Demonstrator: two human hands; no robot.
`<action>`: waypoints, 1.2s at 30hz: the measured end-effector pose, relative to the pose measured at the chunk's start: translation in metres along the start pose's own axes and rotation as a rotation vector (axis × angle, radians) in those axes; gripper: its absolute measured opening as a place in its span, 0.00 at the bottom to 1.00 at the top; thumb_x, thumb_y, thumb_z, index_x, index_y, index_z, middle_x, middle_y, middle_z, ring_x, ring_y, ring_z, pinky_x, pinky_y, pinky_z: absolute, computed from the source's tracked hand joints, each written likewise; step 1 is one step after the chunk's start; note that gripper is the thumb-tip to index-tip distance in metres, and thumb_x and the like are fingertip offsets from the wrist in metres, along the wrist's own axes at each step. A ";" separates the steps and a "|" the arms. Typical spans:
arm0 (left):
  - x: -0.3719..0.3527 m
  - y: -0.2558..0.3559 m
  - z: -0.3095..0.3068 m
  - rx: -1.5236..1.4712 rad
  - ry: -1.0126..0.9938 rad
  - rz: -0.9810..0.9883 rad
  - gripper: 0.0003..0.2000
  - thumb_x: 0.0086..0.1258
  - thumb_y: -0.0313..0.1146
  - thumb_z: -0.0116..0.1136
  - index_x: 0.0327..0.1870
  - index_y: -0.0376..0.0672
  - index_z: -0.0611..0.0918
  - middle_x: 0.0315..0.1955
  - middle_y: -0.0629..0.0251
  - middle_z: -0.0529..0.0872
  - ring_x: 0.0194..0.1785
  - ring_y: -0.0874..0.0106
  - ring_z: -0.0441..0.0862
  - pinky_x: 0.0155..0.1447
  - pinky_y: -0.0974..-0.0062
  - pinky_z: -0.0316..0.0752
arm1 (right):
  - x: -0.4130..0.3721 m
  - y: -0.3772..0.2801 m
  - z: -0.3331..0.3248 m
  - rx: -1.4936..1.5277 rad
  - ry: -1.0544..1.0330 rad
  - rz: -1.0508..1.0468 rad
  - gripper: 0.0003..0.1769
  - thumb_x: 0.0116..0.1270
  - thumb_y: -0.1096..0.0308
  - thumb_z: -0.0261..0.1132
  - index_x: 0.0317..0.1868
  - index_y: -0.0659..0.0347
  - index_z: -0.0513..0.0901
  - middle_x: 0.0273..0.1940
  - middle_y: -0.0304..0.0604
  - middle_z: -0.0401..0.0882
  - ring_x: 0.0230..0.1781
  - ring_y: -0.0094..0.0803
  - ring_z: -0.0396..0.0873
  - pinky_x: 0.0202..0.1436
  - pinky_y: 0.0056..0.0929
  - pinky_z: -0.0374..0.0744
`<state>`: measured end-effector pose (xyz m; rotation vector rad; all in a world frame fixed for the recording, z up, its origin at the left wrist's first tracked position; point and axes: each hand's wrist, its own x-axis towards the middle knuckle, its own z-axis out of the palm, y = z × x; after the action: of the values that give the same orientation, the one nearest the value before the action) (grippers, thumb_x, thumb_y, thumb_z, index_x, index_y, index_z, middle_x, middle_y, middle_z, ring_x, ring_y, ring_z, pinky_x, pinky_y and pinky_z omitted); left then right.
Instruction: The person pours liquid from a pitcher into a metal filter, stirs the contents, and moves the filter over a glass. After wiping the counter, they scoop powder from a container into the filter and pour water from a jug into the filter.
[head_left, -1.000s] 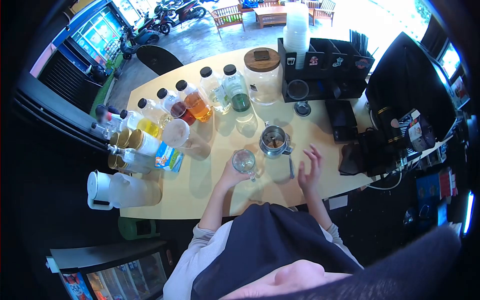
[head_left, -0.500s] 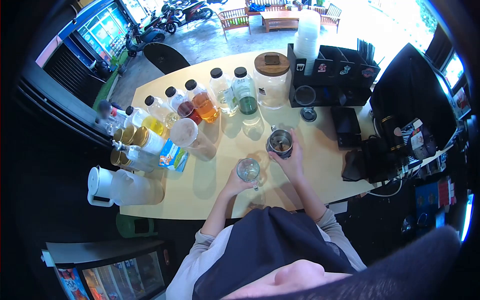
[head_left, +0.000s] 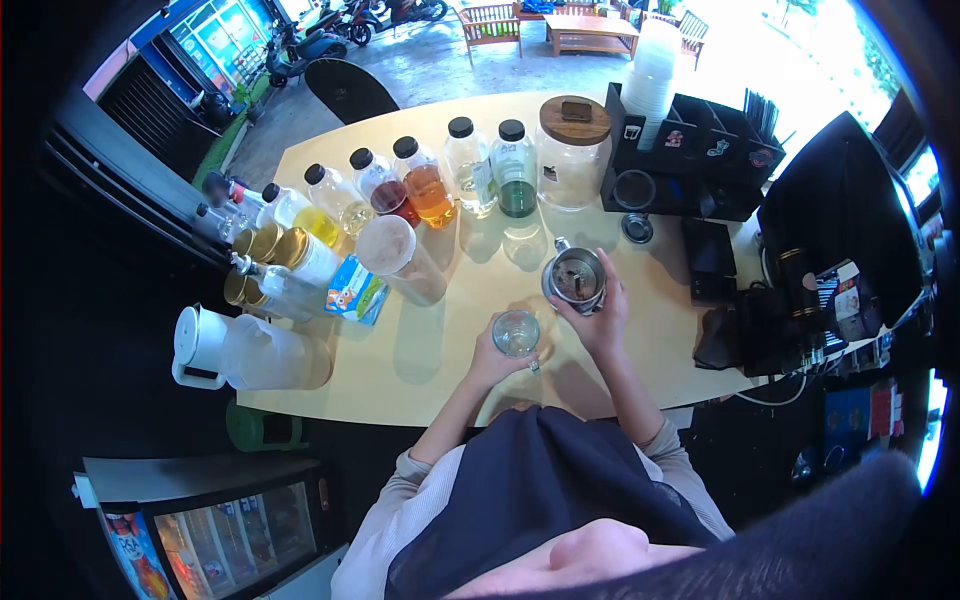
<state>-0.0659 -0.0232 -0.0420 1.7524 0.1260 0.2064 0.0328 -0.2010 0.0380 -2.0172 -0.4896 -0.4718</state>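
Left hand point(head_left: 495, 362) is wrapped round the glass mug point(head_left: 516, 333), fingers closed on it. Right hand point(head_left: 602, 318) is closed on the steel cup point(head_left: 577, 279), gripping the side facing away from the wooden-lidded jar point(head_left: 572, 150).

Both are on the person's side of the jar. The cup is straight in front of it; the mug is further out from it and slightly left. Cup and mug are just beside each other. I can't tell whether the cup's base is on the counter point(head_left: 420, 370) or lifted.

Risks, my read:
- Rim clash: steel against glass with almost no gap, so a small wobble of either hand could knock or chip the mug.
- Spill: the mug mouth is narrow and the cup mouth wider, so any tilt off-centre puts brown liquid on the counter.
- Run-off: the dark flat device point(head_left: 708, 255), in front of the jar and to its right, is near enough for a spill to reach it.
- Edge: the mug is on the part of the counter furthest from the jar, close to the drop.

Looks:
- Cup: brushed metal with an open top and something brown inside — level unclear.
- Mug: clear thick glass with a small handle on the side away from the jar. I can't tell whether it is empty or holds clear liquid.
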 end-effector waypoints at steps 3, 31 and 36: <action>0.004 -0.009 0.004 0.006 0.060 0.115 0.35 0.43 0.41 0.81 0.53 0.40 0.77 0.44 0.61 0.85 0.48 0.71 0.84 0.55 0.71 0.78 | 0.003 -0.017 0.001 0.048 -0.019 -0.250 0.53 0.43 0.62 0.83 0.68 0.67 0.65 0.60 0.51 0.76 0.56 0.43 0.78 0.61 0.39 0.74; 0.008 -0.041 0.002 -0.170 -0.014 0.092 0.29 0.51 0.37 0.75 0.56 0.42 0.79 0.48 0.62 0.86 0.52 0.70 0.84 0.57 0.69 0.78 | -0.030 -0.034 0.021 0.274 -0.516 -0.121 0.53 0.41 0.54 0.78 0.69 0.57 0.65 0.57 0.48 0.75 0.60 0.46 0.73 0.65 0.42 0.69; 0.006 -0.004 -0.002 -0.033 0.029 0.086 0.29 0.51 0.35 0.75 0.55 0.41 0.78 0.49 0.62 0.85 0.53 0.70 0.83 0.58 0.69 0.78 | -0.025 -0.026 0.024 0.166 -0.485 -0.247 0.51 0.41 0.56 0.77 0.68 0.58 0.66 0.57 0.48 0.75 0.59 0.46 0.73 0.66 0.42 0.68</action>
<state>-0.0604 -0.0197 -0.0454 1.7235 0.0678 0.2950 0.0013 -0.1715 0.0328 -1.9119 -1.0476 -0.0753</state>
